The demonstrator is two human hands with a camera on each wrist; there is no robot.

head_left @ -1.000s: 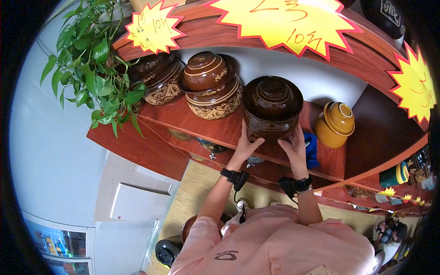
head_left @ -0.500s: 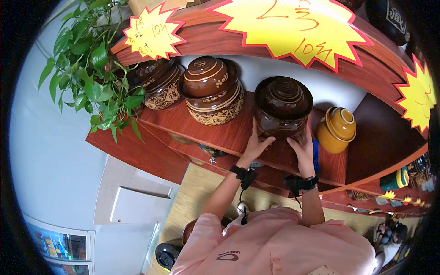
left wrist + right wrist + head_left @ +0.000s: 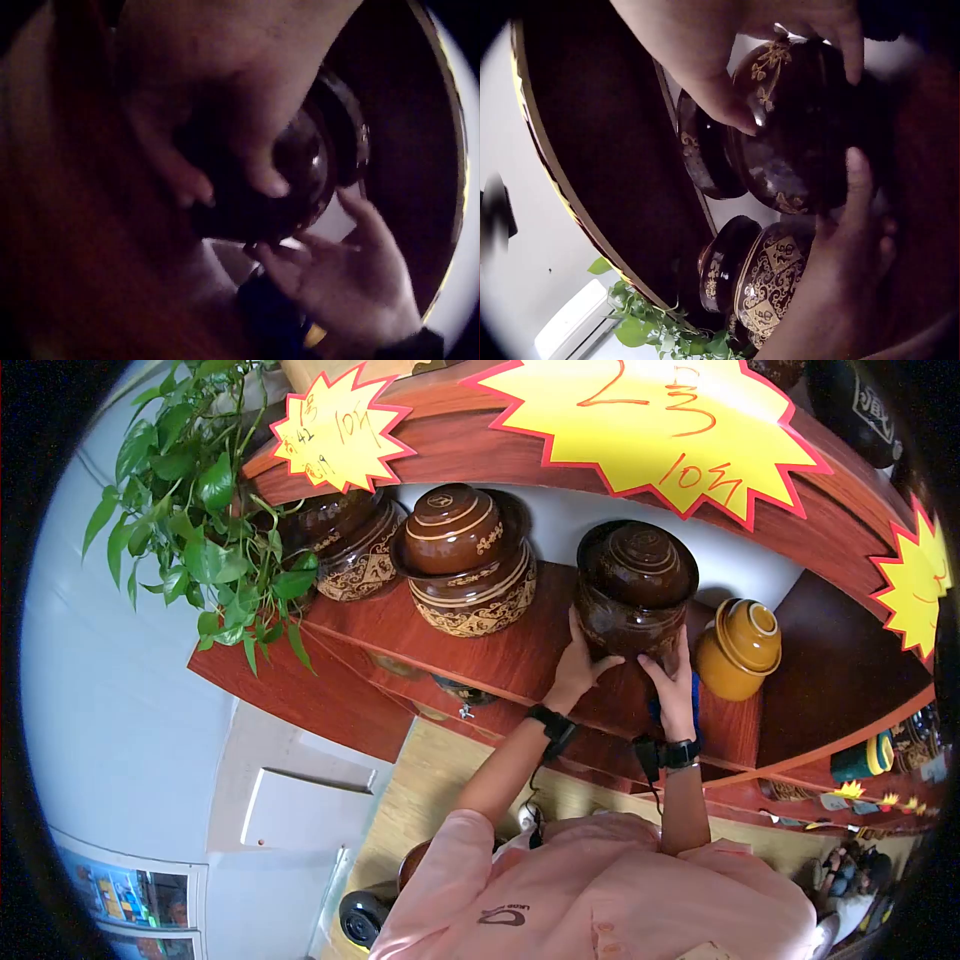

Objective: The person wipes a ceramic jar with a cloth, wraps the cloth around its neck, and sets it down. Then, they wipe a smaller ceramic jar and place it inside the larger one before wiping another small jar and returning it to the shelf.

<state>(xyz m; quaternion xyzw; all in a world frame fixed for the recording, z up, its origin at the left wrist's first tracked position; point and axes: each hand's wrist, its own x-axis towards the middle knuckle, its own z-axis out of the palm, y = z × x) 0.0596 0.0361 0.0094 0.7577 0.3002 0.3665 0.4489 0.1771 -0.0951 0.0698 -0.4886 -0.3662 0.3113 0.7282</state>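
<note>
A dark brown glazed jar [image 3: 635,590] with a domed lid stands on the red wooden shelf [image 3: 500,650], between a patterned jar and a yellow one. My left hand [image 3: 580,665] grips its lower left side and my right hand [image 3: 672,682] grips its lower right side. In the left wrist view my left hand's fingers [image 3: 262,176] curl round the jar [image 3: 307,161], with the right hand [image 3: 337,270] below it. The right wrist view shows my right hand [image 3: 705,52] spread over the jar [image 3: 802,142] and the left hand [image 3: 847,247] under it.
Two brown patterned jars [image 3: 470,565] [image 3: 345,540] stand to the left, a yellow lidded jar [image 3: 740,650] close on the right. A blue cloth [image 3: 653,712] lies behind my right wrist. A leafy plant [image 3: 200,510] hangs at the left. Yellow star tags [image 3: 660,420] cover the upper shelf's edge.
The dark jar has moved right along the shelf, away from the patterned jar and closer to the yellow one. Both hands stayed on it and reached further up.
</note>
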